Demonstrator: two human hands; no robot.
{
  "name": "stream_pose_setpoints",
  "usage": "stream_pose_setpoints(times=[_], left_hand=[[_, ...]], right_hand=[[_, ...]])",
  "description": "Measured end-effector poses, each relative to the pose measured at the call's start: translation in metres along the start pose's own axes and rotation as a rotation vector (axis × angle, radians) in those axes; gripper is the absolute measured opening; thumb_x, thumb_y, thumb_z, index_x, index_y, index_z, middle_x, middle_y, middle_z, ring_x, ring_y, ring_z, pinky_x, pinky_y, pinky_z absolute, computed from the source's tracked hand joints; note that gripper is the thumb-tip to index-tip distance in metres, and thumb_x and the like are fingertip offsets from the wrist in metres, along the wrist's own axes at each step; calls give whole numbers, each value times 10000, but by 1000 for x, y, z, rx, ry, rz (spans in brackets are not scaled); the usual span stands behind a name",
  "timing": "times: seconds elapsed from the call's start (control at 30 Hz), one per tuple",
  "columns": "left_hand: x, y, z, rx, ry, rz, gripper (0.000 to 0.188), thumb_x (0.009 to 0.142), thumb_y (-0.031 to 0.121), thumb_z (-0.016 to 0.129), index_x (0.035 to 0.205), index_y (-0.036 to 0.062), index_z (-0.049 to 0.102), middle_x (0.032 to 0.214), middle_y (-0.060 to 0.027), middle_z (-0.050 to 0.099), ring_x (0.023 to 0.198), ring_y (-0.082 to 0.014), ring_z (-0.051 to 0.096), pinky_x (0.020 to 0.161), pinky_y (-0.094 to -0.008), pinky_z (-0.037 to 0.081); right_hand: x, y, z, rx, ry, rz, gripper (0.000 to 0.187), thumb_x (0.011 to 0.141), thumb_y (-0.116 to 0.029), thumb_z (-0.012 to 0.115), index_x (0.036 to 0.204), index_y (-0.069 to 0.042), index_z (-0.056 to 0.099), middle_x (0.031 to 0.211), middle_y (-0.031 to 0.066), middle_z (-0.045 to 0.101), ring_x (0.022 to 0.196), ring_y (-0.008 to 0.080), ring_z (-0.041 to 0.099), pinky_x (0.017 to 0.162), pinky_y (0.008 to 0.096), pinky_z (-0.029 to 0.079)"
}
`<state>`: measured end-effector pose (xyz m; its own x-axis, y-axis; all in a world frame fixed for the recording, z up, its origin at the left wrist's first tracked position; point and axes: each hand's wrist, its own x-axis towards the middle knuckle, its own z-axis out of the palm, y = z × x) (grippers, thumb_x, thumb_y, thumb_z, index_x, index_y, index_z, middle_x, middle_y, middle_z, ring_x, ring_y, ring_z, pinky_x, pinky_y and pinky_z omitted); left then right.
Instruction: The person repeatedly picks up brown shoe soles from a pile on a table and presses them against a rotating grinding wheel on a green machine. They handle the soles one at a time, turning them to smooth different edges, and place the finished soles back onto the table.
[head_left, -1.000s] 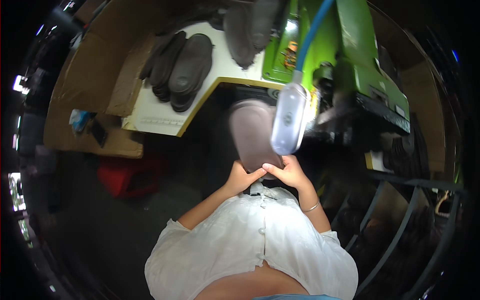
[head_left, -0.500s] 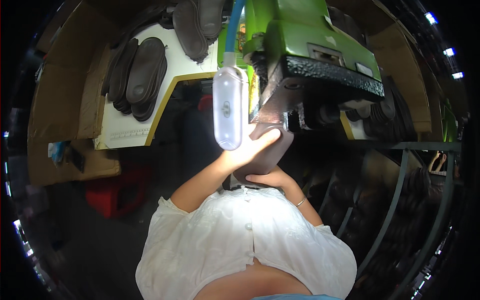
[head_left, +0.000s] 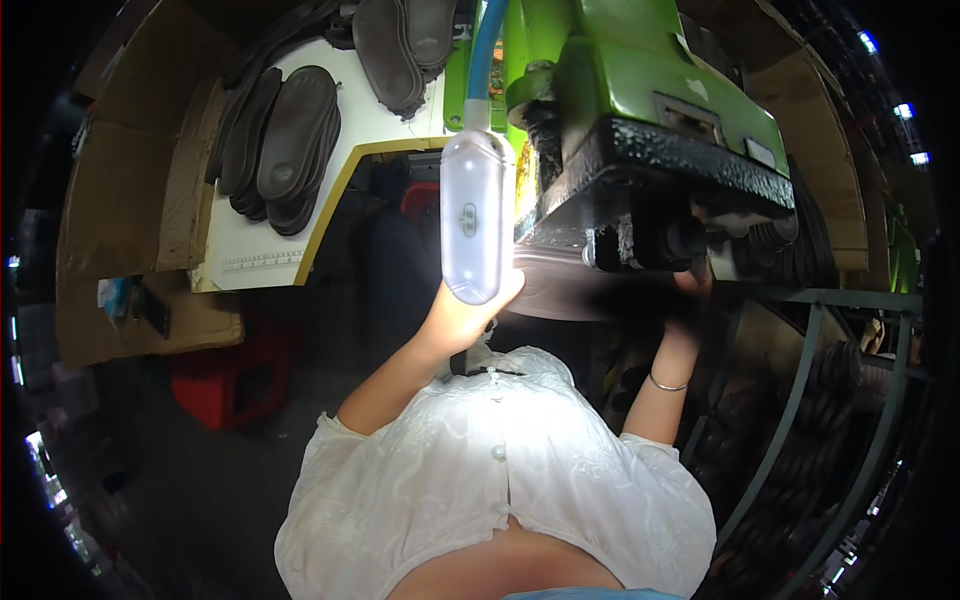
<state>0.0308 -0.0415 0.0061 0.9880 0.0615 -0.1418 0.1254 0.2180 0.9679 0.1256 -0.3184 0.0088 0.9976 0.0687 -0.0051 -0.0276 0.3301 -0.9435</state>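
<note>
A dark brown-grey insole point(head_left: 560, 283) lies crosswise under the head of a green and black machine point(head_left: 690, 130), its right part dark and smeared. My left hand point(head_left: 468, 312) is closed on the insole's left end, thumb along the near edge. A glowing white lamp point(head_left: 476, 220) on a blue stem covers some of that hand's fingers. My right hand point(head_left: 692, 290) is raised by the insole's right end, below the machine head. Shadow and motion blur hide its fingers, so its grip cannot be made out.
Stacked insoles point(head_left: 297, 135) lie on the white, yellow-edged table point(head_left: 345, 105) at left, with more point(head_left: 390, 60) behind. Cardboard point(head_left: 140, 180) flanks the table. A red plastic stool point(head_left: 225, 385) stands low at left. A metal rack point(head_left: 790, 400) holding dark pieces is at right.
The insole has turned from pointing toward me to lying crosswise. My right hand has moved from near my body out to the right and up. My left hand has shifted slightly.
</note>
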Motion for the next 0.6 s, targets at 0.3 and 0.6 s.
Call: stream_pose_setpoints(times=[0.3,0.6], left_hand=[[-16,15,-56,-110,217,115,235,882,118,527,1064,-30,540,972,-51,598,859,-85,546,788,-237,432],[-29,-23,-111,-68,274,-252,331,729,10,482,1054,-10,540,858,-28,597,673,-67,547,568,-194,434]], right_hand=[[-30,52,88,352,139,-73,368,813,-204,478,1107,16,465,986,109,552,903,192,537,823,305,420],[-28,32,137,24,-349,-43,325,816,-28,544,1128,25,471,954,47,580,874,89,534,798,220,412]])
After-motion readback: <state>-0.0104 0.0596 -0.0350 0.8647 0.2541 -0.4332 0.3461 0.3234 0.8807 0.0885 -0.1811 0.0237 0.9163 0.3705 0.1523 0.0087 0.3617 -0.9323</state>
